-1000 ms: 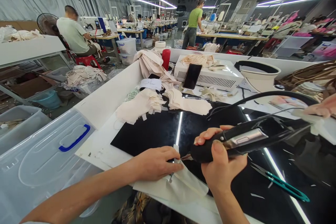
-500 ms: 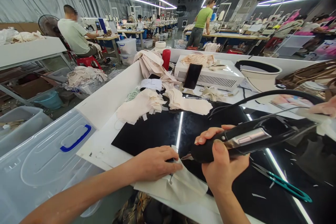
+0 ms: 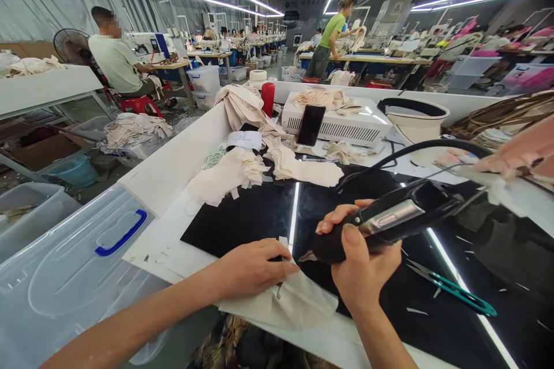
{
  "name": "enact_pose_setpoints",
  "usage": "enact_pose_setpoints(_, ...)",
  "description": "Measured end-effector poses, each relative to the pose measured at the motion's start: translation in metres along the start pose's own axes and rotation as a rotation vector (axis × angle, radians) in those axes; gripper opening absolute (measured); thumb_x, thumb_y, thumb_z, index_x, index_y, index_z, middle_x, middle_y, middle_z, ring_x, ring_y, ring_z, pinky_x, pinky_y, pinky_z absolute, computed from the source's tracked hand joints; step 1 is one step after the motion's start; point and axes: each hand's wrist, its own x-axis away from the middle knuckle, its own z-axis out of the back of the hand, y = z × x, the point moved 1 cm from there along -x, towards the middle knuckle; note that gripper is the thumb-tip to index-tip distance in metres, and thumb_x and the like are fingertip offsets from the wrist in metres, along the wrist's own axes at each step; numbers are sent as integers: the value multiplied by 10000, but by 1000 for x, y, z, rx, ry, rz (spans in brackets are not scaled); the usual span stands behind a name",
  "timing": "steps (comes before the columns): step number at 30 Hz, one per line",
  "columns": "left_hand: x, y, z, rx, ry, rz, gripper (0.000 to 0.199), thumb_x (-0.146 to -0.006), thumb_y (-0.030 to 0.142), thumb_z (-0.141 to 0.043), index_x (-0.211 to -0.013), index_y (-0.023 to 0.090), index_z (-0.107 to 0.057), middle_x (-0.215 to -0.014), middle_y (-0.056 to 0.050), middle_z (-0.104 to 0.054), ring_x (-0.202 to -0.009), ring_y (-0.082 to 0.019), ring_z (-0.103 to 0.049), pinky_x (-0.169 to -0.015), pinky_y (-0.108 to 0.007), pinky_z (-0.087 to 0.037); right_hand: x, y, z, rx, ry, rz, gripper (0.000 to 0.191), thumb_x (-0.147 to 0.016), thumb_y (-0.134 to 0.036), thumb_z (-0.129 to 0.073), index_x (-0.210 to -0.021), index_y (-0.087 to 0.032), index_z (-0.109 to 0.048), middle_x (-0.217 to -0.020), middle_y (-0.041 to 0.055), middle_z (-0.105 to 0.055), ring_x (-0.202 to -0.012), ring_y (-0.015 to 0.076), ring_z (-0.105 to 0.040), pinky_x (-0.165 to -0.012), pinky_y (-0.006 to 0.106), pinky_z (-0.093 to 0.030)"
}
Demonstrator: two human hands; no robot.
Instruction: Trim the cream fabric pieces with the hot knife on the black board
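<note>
My left hand (image 3: 257, 268) lies over a thin cream cloth piece (image 3: 303, 300) at the near edge of the table, its fingers closed on the cloth. A small dark object partly shows beneath those fingers; I cannot make out its kind. In my right hand (image 3: 366, 268) is a black corded handheld tool (image 3: 389, 216) with a silver panel. Its pointed metal tip (image 3: 308, 256) sits just right of my left fingertips, apart from them. Teal-handled thread snips (image 3: 454, 291) lie on the black glossy board (image 3: 242, 216), right of my right hand.
Stacked cream cloth pieces (image 3: 303, 168) lie behind, near a phone (image 3: 311, 125) and a white vented box (image 3: 337, 118). Another person's hand (image 3: 519, 153) holds whitish material at right. A lidded plastic bin (image 3: 78, 253) stands left. Co-workers sit and stand beyond.
The tool has tilted slightly, and its tip shows more clearly beside my left fingers. The other person's hand reaches further in from the right. The person in green now lifts cloth.
</note>
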Motion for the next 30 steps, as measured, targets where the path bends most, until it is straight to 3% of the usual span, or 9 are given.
enact_pose_setpoints(7,-20,14,-1,31,107,111,207,-1090,241,-519,-1191,134,-664,-1205,-92,-691,-1209,-216,-616,-1114,-368,-511,-16,-25,37,196,-9,94,436,-843,-284,-831,-1216,-272,-605,-857,-42,-712,-680,141,-686,-701,313,-594)
enact_pose_setpoints(12,-35,24,-12,-66,20,90,112,-999,248,-696,-1046,150,-668,-1183,-77,-674,-1143,-231,-638,-1085,-399,-528,-25,-41,85,595,-90,26,495,-875,-462,-786,-1304,-322,-582,-1194,22,-732,-963,190,-730,-851,330,-601)
enact_pose_setpoints(14,-39,26,-14,-110,12,93,79,-1013,202,-665,-952,156,-646,-1142,-62,-668,-1081,-206,-651,-1058,-372,-533,-27,-44,114,828,-176,-3,512,-891,-548,-737,-1323,-315,-589,-1282,54,-709,-1077,246,-712,-913,385,-593)
enact_pose_setpoints(17,-42,26,-14,-203,-15,67,104,-1020,113,-610,-924,152,-610,-1064,-45,-655,-1001,-181,-640,-997,-323,-536,-26,-39,172,1224,-365,2,502,-941,-666,-593,-1253,-278,-655,-1259,108,-708,-1127,327,-677,-900,453,-592)
enact_pose_setpoints(20,-44,23,-13,-369,-87,-5,158,-993,29,-571,-902,159,-571,-946,-26,-618,-874,-178,-609,-836,-302,-536,-19,-28,233,1480,-483,195,701,-952,-761,-449,-1325,-202,-650,-1283,174,-701,-1191,392,-646,-982,537,-550)
enact_pose_setpoints(23,-48,21,-12,-493,-134,-40,142,-1003,152,-640,-904,176,-541,-881,-8,-588,-782,-185,-583,-710,-318,-491,-8,-18,271,1619,-561,273,713,-996,-727,-365,-1338,-173,-654,-1257,172,-709,-1101,373,-685,-951,536,-548)
enact_pose_setpoints(26,-52,22,-13,-573,-141,-29,268,-988,358,-718,-914,187,-525,-837,5,-573,-718,-191,-565,-625,-332,-418,0,-16,279,1635,-588,257,628,-1057,-622,-290,-1278,-182,-681,-1166,150,-717,-959,313,-710,-861,483,-559)
enact_pose_setpoints(30,-53,24,-17,-558,-165,7,271,-1011,318,-689,-859,199,-499,-786,19,-563,-671,-185,-544,-591,-336,-351,0,-18,268,1534,-519,184,599,-1062,-615,-272,-1091,-196,-700,-971,116,-709,-807,266,-692,-754,426,-550)
